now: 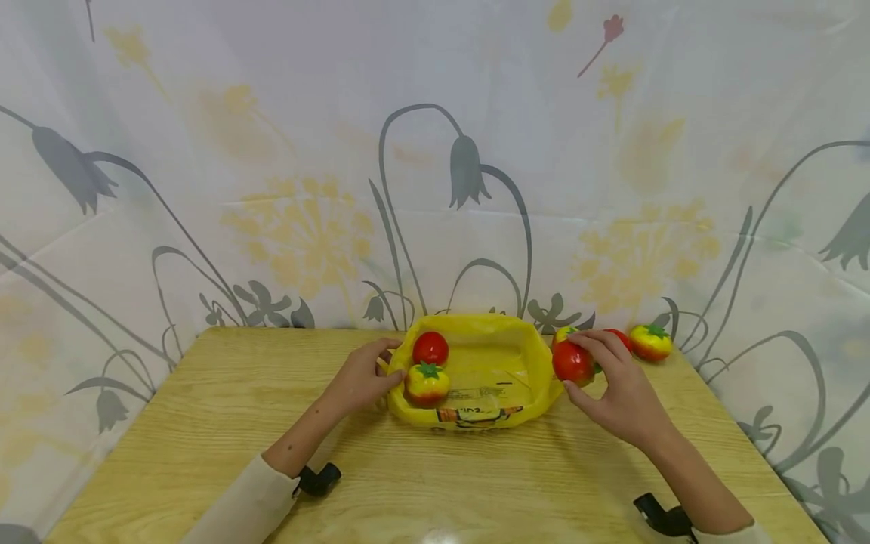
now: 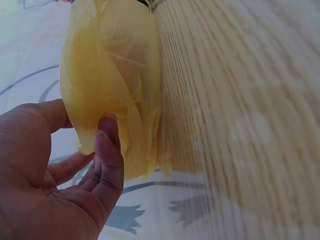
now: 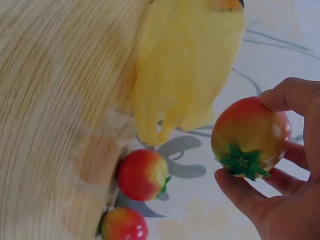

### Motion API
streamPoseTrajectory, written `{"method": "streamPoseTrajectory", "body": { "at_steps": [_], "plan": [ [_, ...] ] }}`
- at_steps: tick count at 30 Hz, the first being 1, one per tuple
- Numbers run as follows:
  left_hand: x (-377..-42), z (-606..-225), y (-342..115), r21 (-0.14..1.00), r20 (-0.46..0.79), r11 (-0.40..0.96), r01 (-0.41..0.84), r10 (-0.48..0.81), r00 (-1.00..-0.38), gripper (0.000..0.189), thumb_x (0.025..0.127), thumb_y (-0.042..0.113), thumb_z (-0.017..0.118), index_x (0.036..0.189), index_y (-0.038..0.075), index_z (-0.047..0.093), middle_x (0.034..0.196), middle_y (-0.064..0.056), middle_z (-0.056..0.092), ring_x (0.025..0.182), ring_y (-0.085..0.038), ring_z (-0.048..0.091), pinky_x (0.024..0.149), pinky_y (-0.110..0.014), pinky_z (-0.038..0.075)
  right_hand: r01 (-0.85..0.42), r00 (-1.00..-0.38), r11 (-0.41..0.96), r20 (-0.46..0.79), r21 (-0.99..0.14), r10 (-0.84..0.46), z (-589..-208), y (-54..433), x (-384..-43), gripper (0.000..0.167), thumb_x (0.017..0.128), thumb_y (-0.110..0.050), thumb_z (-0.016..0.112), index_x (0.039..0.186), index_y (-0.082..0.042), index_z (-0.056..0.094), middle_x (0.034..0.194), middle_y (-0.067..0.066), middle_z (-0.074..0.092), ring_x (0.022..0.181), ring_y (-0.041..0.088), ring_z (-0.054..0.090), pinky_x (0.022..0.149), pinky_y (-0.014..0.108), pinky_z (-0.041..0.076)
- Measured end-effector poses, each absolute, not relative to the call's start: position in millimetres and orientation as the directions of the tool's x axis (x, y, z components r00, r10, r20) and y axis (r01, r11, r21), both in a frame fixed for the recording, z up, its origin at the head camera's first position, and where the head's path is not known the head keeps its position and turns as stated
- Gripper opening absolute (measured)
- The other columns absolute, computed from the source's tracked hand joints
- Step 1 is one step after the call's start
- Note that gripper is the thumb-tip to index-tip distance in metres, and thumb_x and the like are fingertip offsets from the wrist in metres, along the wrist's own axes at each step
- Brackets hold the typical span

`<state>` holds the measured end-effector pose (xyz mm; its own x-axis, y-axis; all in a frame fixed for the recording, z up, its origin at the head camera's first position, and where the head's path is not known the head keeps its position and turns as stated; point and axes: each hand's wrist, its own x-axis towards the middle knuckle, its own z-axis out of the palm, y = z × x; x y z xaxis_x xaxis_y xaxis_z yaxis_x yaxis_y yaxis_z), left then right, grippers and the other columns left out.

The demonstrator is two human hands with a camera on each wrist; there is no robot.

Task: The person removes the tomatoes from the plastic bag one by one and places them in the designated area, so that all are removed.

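A yellow plastic bag point(image 1: 485, 353) stands with its mouth spread wide on the table. Inside it, at the left, are a red tomato point(image 1: 430, 349) and a yellow-red tomato point(image 1: 427, 387) with a green leafy top. The left hand point(image 1: 360, 376) pinches the bag's left edge; thin yellow film point(image 2: 107, 75) runs between thumb and fingers in the left wrist view. Beside the bag's right rim, the right hand point(image 1: 621, 400) grips another glossy tomato point(image 1: 572, 364) by its fingertips. Its green leafy top point(image 3: 243, 161) shows in the right wrist view.
At the table's back right, a yellow-red tomato point(image 1: 651, 344) lies near a red one point(image 1: 617, 337) partly hidden by the right hand. Another yellow one point(image 1: 564, 334) peeks out behind the held tomato. A flower-printed curtain point(image 1: 435, 189) hangs behind the wooden table point(image 1: 435, 476).
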<state>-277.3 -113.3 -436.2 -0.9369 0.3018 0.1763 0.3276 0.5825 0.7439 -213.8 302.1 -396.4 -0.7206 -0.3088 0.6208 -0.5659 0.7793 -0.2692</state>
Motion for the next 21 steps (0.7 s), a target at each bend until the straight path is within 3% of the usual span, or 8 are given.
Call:
{"method": "streamPoseTrajectory", "body": {
  "at_steps": [14,17,21],
  "plan": [
    [-277.1,-437.1,-113.4,0.742,0.172,0.582,0.331,0.313,-0.934,0.051,0.096,0.014,0.076,0.144,0.004,0.062,0.111,-0.012,0.068,0.077,-0.016,0.060,0.063,-0.027,0.054,-0.519,-0.752,0.808,0.599,-0.280,-0.275,-399.4,317.9,-218.9,0.062,0.078,-0.004,0.089,0.135,-0.002,0.065,0.137,0.016,0.058,0.119,0.035,0.060,0.097,-0.001,0.028],
    [-276.9,-437.3,-113.7,0.746,0.169,0.580,0.327,0.311,-0.935,0.051,0.096,0.014,0.076,0.144,0.004,0.062,0.111,-0.012,0.068,0.076,-0.015,0.059,0.062,-0.028,0.054,-0.507,-0.759,0.817,0.590,-0.274,-0.273,-401.2,319.9,-219.5,0.062,0.077,-0.004,0.089,0.134,-0.002,0.065,0.136,0.016,0.059,0.118,0.035,0.061,0.097,0.008,0.042],
    [-276.9,-437.0,-113.6,0.752,0.172,0.573,0.326,0.307,-0.936,0.050,0.096,0.014,0.077,0.144,0.004,0.063,0.110,-0.012,0.068,0.076,-0.016,0.059,0.062,-0.027,0.054,-0.487,-0.774,0.833,0.570,-0.261,-0.274,-403.1,323.2,-221.3,0.064,0.077,-0.005,0.090,0.135,-0.001,0.064,0.135,0.016,0.059,0.118,0.035,0.060,0.094,0.039,0.059]
  ]
}}
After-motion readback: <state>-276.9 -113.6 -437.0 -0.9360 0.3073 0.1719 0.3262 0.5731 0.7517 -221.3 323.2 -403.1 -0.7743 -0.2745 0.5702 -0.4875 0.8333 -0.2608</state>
